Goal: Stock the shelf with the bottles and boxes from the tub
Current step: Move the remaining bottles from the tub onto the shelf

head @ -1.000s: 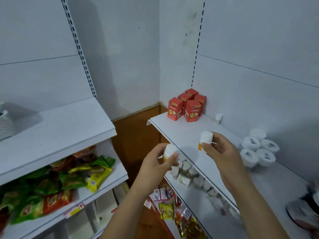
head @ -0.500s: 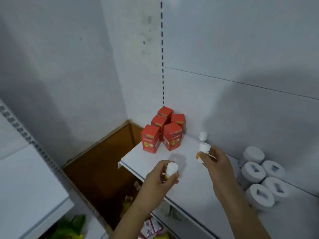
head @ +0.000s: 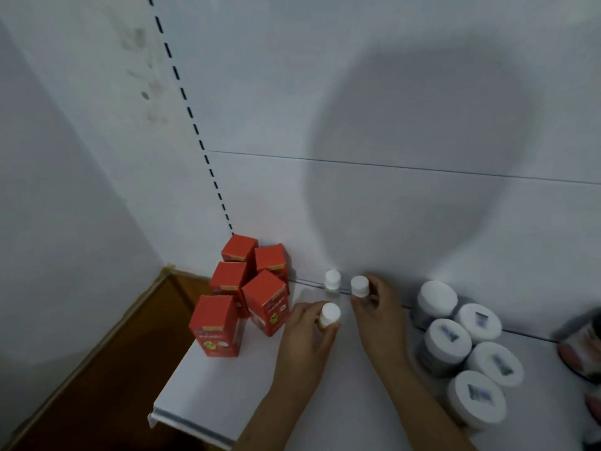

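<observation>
**Both hands holding small bottles at the back of the shelf**

Right now I see my left hand (head: 307, 333) curled around a small white-capped bottle (head: 329, 315), its fingers wrapped about the body below the cap, over the white shelf (head: 208, 395). My right hand (head: 377, 312) pinches a second small bottle (head: 359, 285) further back, close to the rear wall. I cannot tell whether either bottle's base touches the shelf. A third small bottle (head: 332, 280) stands upright on its own against the back wall, just left of the one in my right hand.

To the left, five red boxes (head: 266, 299) stand in a tight cluster in the shelf's corner, the nearest of them close to my left hand's knuckles. To the right of my right forearm sits a group of wider jars with white lids (head: 448, 340), several lids bearing a dark label. At the far right edge something dark and blurred shows, which I cannot identify.
</observation>
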Demonstrator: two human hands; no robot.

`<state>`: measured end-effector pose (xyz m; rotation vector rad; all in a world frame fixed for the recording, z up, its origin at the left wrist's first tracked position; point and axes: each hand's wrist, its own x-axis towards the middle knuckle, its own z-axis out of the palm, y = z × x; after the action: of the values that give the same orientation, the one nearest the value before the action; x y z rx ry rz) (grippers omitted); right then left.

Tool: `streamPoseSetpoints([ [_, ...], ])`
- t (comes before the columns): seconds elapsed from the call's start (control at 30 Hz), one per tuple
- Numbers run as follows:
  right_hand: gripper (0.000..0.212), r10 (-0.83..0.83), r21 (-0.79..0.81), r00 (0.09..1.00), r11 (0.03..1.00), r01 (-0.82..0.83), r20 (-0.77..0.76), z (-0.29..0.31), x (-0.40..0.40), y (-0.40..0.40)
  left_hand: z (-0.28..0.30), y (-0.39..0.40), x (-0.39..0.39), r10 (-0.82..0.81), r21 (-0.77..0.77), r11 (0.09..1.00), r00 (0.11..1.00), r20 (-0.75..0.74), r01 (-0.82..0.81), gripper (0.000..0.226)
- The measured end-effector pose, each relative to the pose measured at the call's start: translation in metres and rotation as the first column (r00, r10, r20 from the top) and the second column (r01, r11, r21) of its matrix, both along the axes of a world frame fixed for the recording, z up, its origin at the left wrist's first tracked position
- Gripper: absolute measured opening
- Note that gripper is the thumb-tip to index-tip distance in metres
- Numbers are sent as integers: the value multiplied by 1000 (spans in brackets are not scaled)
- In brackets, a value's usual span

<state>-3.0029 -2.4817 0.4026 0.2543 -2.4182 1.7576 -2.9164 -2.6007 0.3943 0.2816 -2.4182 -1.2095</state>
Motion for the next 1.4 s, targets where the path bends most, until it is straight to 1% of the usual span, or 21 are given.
streamPoseSetpoints([
  [0.07, 21, -16, 7, 999, 1000, 16, -44, -2, -6, -2, -1, -2, -11, 3, -36, 999, 999, -37, -5, 26],
  [0.1, 21, -26, 35, 996, 999, 29, -85, -2, -7, -4, -3, -4, -16, 3, -54, 999, 999, -51, -6, 26],
  [0.17, 20, -35, 143, 988, 988, 57, -150, -6, -8, -7, -6, -6, -26, 0, -66, 998, 999, -44, -3, 27],
  [0.23, 17, -36, 266, 989, 961, 73, -140, -13, -8, -7, -13, -7, -33, 5, -82, 997, 1000, -19, -7, 29],
  [0.3, 16, -41, 344, 991, 935, 82, -124, -18, -8, -4, -18, -7, -37, 26, -128, 991, 1000, 8, -25, 28],
  [0.37, 21, -33, 390, 992, 918, 80, -124, -21, -7, -2, -19, -8, -38, 27, -158, 987, 998, 48, -19, 30],
  [0.43, 30, -19, 422, 994, 904, 64, -109, -22, -6, -1, -19, -10, -35, -13, -172, 985, 996, 93, 29, 38],
  [0.53, 42, -29, 419, 998, 907, 46, -48, -21, 1, 1, -18, -12, -24, -72, -191, 977, 987, 141, 99, 46],
  [0.67, 44, -82, 384, 995, 918, 97, -55, -3, 25, 3, -10, -11, -1, -127, -169, 972, 973, 194, 160, 52],
  [0.77, 42, -103, 328, 989, 935, 134, -109, 24, 53, 2, 3, -7, 23, -175, -105, 975, 971, 163, 194, 52],
  [0.9, 38, -102, 279, 973, 947, 159, -209, 68, 97, 7, 24, 3, 58, -275, -65, 959, 960, 48, 278, 44],
  [0.97, 37, -131, 258, 963, 947, 191, -235, 88, 120, 17, 37, 11, 74, -363, -60, 930, 932, 1, 362, 41],
  [1.03, 35, -172, 237, 949, 942, 237, -264, 107, 142, 32, 49, 21, 91, -458, -65, 887, 889, -9, 456, 35],
  [1.1, 32, -223, 221, 925, 929, 298, -308, 122, 162, 52, 59, 31, 106, -551, -115, 830, 835, -6, 546, 34],
  [1.17, 30, -270, 222, 912, 912, 346, -310, 130, 182, 74, 68, 44, 118, -629, -175, 766, 777, -3, 619, 35],
  [1.23, 32, -311, 219, 905, 899, 379, -292, 135, 202, 98, 76, 59, 128, -681, -202, 717, 732, -3, 667, 35],
  [1.33, 38, -353, 245, 885, 869, 431, -305, 143, 232, 139, 85, 90, 141, -725, -204, 677, 688, -23, 707, 35],
  [1.4, 35, -392, 246, 860, 843, 478, -327, 149, 252, 169, 89, 117, 152, -761, -209, 639, 648, -34, 740, 34],
])
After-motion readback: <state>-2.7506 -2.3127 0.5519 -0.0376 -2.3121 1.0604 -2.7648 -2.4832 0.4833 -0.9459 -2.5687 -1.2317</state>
